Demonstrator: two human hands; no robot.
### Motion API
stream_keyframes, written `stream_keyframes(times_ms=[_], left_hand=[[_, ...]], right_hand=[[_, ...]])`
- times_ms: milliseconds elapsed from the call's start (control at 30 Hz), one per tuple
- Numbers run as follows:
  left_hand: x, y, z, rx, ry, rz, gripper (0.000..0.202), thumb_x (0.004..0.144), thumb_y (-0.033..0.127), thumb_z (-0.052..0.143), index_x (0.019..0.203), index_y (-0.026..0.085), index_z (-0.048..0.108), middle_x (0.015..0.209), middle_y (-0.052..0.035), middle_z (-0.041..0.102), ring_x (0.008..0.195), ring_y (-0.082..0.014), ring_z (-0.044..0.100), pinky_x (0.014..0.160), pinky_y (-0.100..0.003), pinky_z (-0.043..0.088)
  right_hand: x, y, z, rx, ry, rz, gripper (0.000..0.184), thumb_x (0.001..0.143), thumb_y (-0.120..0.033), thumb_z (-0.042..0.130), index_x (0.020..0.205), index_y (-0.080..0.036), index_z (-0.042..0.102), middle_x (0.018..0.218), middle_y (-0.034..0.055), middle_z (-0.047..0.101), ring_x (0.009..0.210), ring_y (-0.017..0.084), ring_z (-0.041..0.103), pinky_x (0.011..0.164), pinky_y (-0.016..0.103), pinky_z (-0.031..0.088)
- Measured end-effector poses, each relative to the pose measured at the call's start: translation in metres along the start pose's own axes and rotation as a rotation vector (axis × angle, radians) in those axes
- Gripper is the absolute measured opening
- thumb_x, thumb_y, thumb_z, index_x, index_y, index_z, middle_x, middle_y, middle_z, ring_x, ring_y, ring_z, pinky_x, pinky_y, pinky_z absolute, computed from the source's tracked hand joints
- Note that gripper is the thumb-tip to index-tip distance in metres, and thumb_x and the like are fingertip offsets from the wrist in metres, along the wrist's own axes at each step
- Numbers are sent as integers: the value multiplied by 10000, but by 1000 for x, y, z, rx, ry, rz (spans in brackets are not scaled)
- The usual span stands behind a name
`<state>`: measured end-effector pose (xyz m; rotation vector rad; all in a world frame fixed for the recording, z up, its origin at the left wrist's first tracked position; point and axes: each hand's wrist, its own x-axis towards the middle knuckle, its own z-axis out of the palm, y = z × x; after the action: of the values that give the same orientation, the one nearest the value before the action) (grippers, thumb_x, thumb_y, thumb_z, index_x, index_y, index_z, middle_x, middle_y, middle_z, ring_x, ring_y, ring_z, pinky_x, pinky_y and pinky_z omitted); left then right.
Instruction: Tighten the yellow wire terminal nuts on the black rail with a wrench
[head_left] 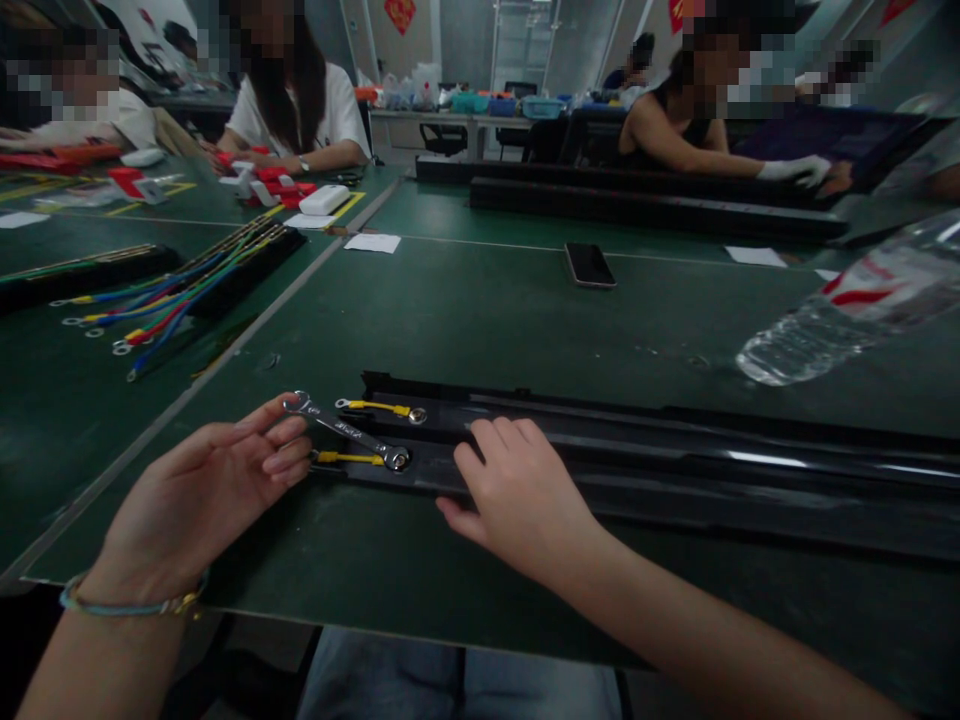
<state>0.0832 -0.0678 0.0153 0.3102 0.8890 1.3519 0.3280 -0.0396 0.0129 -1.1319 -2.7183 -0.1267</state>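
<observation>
1. Wrench (341, 430), silver, slanting over the left end of a long black rail (439, 468) on the green tabletop (480, 320); its ring end sits at a bolt (399, 459) beside a short yellow wire (352, 459).
2. Your left hand (202, 490) pinches the wrench's other end between thumb and fingers.
3. Your right hand (517, 490) rests across the rail, fingers bent; whether it grips, I cannot tell.
4. Phone (590, 265) beyond the rail, clear bottle (847, 305) farther right.
</observation>
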Motion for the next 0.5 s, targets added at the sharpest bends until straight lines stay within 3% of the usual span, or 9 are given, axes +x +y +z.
stream_keyframes(times_ms=[167, 500], left_hand=[[-2, -1, -3, 3, -20, 7, 378, 681, 65, 424, 1047, 103, 508, 708, -49, 444, 527, -125, 438, 488, -262, 485], [-18, -7, -16, -17, 59, -12, 380, 677, 88, 451, 1044, 150, 527, 667, -41, 450, 504, -136, 448, 473, -283, 497]], right_hand=[[0, 0, 1, -10, -7, 2, 287, 749, -395, 460, 819, -139, 567, 835, 93, 535, 804, 219, 447, 699, 340, 308], [0, 0, 0, -4, -8, 4, 276, 746, -387, 467, 818, -140, 566, 842, 92, 541, 807, 219, 448, 700, 343, 313]])
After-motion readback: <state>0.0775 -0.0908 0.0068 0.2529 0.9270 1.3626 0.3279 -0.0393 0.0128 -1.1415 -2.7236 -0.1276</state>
